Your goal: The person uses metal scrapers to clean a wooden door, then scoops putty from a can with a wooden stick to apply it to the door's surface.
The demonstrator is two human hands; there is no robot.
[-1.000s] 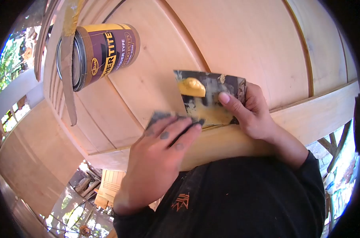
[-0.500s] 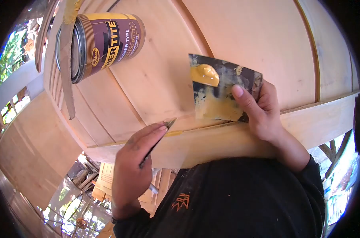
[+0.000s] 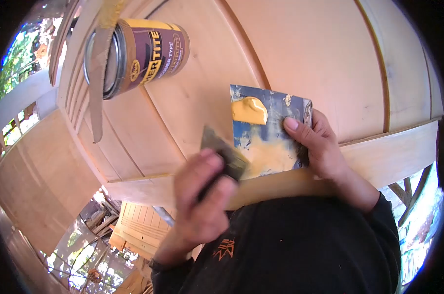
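Left hand [image 3: 200,196], blurred, gripping a dark scraper [image 3: 229,159] at the left near corner of a flat plate [image 3: 276,134]; contact between the two cannot be told. Right hand [image 3: 322,147] gripping the plate's right edge, thumb on top. Yellow putty [image 3: 250,110] lies on the plate's far left part. Far left: labelled can [image 3: 153,56] on the panelled wooden surface [image 3: 305,44].

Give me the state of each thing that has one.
Spreader: held, blurred
Left hand: shut around spreader
Plate: held, smeared
Right hand: shut on plate
Yellow putty: glossy mound on plate
Can: label showing; open or closed, cannot tell
Stick: across the can, one end yellow
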